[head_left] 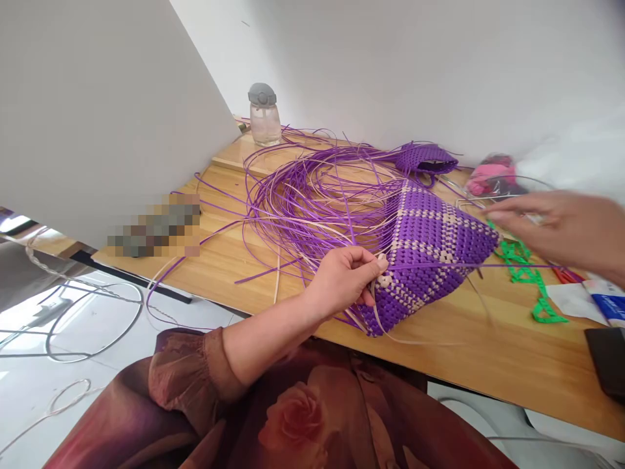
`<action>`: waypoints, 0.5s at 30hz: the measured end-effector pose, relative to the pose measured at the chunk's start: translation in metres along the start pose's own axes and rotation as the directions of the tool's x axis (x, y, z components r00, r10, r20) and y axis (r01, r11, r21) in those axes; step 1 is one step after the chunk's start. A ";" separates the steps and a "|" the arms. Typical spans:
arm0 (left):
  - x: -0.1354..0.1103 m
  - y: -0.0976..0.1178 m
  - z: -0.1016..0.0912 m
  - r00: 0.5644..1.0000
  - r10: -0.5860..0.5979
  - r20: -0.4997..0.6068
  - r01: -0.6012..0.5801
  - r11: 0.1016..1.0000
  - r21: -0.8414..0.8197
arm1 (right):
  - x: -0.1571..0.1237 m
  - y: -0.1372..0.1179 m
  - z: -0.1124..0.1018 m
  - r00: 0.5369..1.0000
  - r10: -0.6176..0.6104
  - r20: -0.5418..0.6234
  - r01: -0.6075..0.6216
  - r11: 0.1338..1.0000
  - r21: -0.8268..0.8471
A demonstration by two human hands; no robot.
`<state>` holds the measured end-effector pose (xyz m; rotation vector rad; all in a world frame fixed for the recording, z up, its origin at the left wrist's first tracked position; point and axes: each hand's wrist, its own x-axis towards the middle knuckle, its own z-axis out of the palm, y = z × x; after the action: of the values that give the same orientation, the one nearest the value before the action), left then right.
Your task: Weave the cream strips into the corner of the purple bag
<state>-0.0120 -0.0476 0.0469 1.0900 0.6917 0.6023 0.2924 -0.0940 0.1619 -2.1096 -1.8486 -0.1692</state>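
1. Far left, off the table: wire hoop (92,319) on the pale floor below the left front corner.
2. Back left corner of the wooden table (488,352): clear bottle (264,116) with a grey cap, upright, well apart from the hands.
3. Left and middle of the table: loose purple strips (312,189) fanned out in loops, running from the weave toward the left edge.
4. Near the front edge, middle: left hand (344,280), fingers curled and pressed together, pinching strips at the left edge of the woven piece.
5. Middle, just right of that hand: purple-and-cream woven piece (432,251), lying flat, one corner pointing at the front edge.
6. Behind it, near the back edge: small purple woven piece (424,158).
7. Across the weave: single purple strip (517,266) stretched taut toward the right.
8. Right side: green strip (530,280) lying beside the weave.
9. Right edge: right hand (561,228), blurred, fingers extended leftward above the table; grip cannot be told.
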 end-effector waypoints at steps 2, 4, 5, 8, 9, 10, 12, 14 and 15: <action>0.000 -0.003 -0.002 1.000 -0.012 0.010 0.012 1.000 -0.008 | -0.008 -0.040 0.025 0.955 -0.178 0.236 0.161 0.983 0.088; -0.003 -0.008 -0.003 0.999 -0.012 0.035 0.013 0.999 -0.037 | -0.020 -0.078 0.039 0.882 -0.354 0.312 0.294 0.930 0.223; -0.005 -0.010 -0.003 0.999 -0.010 0.048 0.012 0.998 -0.055 | -0.025 -0.092 0.043 0.862 -0.373 0.343 0.294 0.920 0.260; -0.008 -0.013 -0.004 0.996 -0.016 0.083 0.025 0.995 -0.099 | -0.034 -0.112 0.044 0.854 -0.331 0.402 0.215 0.927 0.306; -0.008 -0.013 -0.004 0.995 -0.029 0.098 0.038 0.994 -0.101 | -0.036 -0.113 0.043 0.851 -0.303 0.428 0.177 0.934 0.309; -0.009 -0.013 -0.005 0.992 -0.045 0.115 0.056 0.994 -0.098 | -0.037 -0.112 0.041 0.846 -0.275 0.457 0.138 0.940 0.311; -0.010 -0.013 -0.005 0.984 -0.082 0.160 0.095 0.992 -0.078 | -0.041 -0.109 0.040 0.830 -0.226 0.510 0.067 0.948 0.311; -0.013 -0.015 -0.005 0.972 -0.108 0.209 0.123 0.991 -0.061 | -0.046 -0.108 0.040 0.827 -0.183 0.532 0.010 0.950 0.312; -0.014 -0.018 -0.004 0.967 -0.114 0.227 0.130 0.990 -0.059 | -0.048 -0.108 0.041 0.830 -0.165 0.532 -0.012 0.950 0.313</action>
<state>-0.0226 -0.0619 0.0322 1.0202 0.5327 0.3892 0.1740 -0.1150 0.1271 -1.9888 -2.0919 0.7484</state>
